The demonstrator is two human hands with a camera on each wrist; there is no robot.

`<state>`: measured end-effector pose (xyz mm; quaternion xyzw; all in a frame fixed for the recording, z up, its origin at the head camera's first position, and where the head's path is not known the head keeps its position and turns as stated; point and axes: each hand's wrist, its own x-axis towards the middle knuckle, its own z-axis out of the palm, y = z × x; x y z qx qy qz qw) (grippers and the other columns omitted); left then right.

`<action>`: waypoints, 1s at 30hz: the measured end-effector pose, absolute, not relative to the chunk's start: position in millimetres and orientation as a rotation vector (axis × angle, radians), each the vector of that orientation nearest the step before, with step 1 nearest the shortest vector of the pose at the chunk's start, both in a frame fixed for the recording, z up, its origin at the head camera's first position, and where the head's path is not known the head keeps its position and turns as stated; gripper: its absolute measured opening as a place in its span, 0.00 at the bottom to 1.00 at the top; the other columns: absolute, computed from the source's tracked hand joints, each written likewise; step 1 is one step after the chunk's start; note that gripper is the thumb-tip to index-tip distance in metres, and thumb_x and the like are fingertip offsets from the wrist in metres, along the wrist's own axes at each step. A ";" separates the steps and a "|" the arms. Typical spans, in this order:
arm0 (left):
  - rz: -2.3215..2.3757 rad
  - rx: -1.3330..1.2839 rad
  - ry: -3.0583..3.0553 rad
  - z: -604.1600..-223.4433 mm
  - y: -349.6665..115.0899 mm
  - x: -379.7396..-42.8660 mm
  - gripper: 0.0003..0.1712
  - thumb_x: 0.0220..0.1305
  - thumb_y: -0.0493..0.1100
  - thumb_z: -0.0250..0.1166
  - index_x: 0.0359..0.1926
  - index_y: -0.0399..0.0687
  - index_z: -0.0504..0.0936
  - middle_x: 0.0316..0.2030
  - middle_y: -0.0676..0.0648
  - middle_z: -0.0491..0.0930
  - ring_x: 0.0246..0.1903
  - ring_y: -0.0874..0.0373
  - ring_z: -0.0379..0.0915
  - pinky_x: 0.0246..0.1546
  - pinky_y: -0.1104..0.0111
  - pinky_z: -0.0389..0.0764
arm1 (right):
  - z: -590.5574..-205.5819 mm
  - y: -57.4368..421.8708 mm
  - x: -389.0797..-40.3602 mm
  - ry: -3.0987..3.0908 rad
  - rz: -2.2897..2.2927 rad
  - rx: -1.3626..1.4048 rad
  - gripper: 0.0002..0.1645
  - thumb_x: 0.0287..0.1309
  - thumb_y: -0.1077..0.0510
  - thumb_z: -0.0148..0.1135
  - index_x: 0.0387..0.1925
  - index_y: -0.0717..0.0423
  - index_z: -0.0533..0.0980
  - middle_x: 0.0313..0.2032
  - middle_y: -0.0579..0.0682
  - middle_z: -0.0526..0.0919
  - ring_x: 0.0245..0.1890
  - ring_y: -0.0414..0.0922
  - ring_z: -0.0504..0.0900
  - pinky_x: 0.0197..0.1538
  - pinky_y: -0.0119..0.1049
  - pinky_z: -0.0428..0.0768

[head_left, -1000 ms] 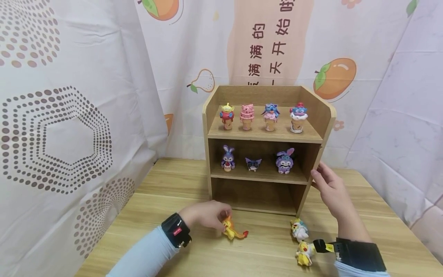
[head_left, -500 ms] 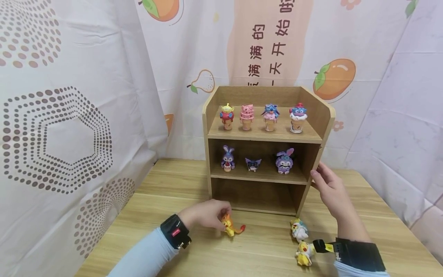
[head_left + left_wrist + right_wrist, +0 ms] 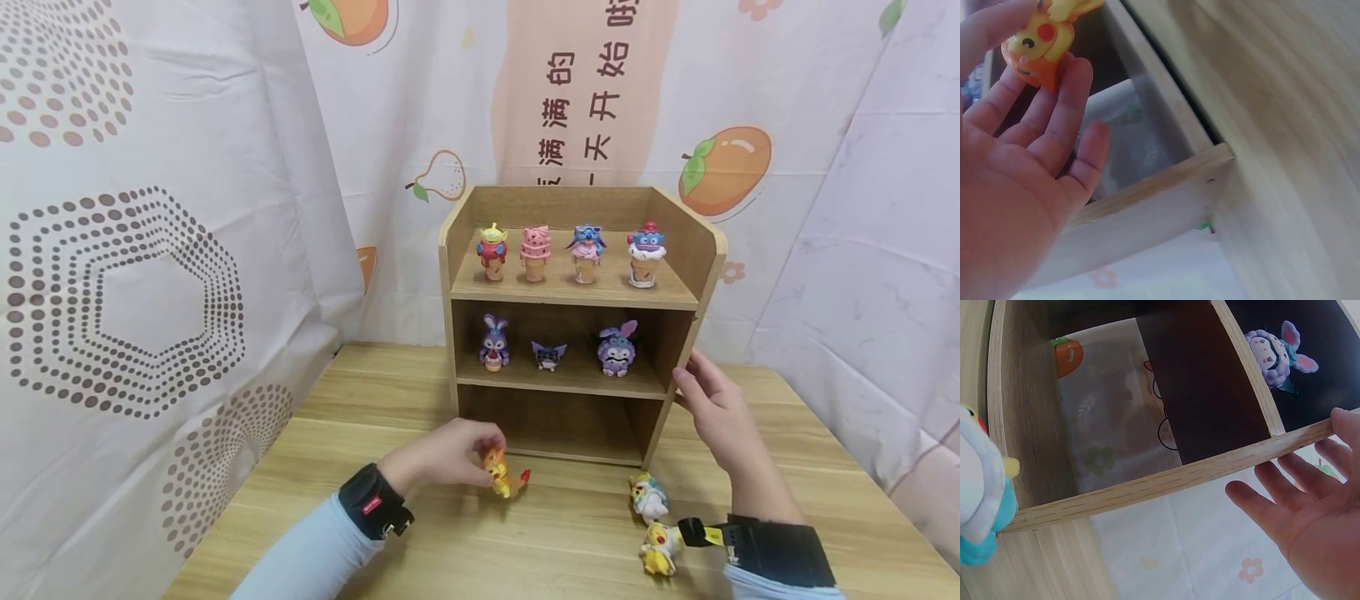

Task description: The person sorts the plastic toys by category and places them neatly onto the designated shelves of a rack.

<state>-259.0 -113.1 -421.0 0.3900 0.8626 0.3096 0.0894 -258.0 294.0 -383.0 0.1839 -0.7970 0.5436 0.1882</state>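
In the head view my left hand [image 3: 450, 454] pinches a yellow Pikachu figurine [image 3: 498, 478] in an orange costume with a red-tipped tail. It hangs just in front of the shelf's bottom compartment. The left wrist view shows the figurine [image 3: 1044, 47] tipped over between thumb and fingertips, beside the shelf opening. My right hand [image 3: 722, 415] touches the right side panel of the small wooden shelf [image 3: 577, 298]. From the right wrist view, its thumb lies at the panel's front edge and the fingers [image 3: 1272, 509] extend along the outside.
Two more figurines, a white-and-teal one [image 3: 648, 497] and a yellow one [image 3: 660, 550], lie on the table [image 3: 570, 550] near the right forearm. Several ice-cream-cone figurines [image 3: 535, 254] stand on the top shelf. Three purple figurines [image 3: 617, 354] occupy the middle one.
My left hand has raised the Pikachu figurine off the table and moved it slightly toward the shelf, turning it more upright. The right hand stays where it was.
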 end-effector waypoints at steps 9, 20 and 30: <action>0.931 1.205 2.671 -404.6 -112.5 -250.6 0.17 0.56 0.39 0.76 0.46 0.52 0.82 0.38 0.62 0.80 0.41 0.69 0.77 0.47 0.72 0.81 | -382.8 294.0 -256.1 -2.268 1.497 0.526 0.32 0.80 0.52 0.46 0.80 0.51 0.55 0.71 0.69 0.64 0.63 0.38 0.72 0.53 0.22 0.78; 0.858 1.236 2.955 -399.6 -107.8 -244.4 0.19 0.56 0.41 0.76 0.49 0.46 0.85 0.37 0.55 0.79 0.35 0.65 0.74 0.35 0.77 0.80 | -382.8 293.9 -257.4 -2.252 1.511 0.519 0.32 0.80 0.52 0.46 0.79 0.52 0.56 0.70 0.69 0.65 0.62 0.35 0.73 0.53 0.22 0.78; 0.733 1.136 3.150 -400.0 -101.0 -246.1 0.21 0.58 0.43 0.75 0.53 0.44 0.86 0.37 0.52 0.80 0.31 0.64 0.72 0.29 0.78 0.76 | -382.3 293.5 -257.0 -2.235 1.530 0.512 0.32 0.80 0.52 0.46 0.79 0.54 0.57 0.70 0.70 0.65 0.61 0.34 0.74 0.53 0.22 0.78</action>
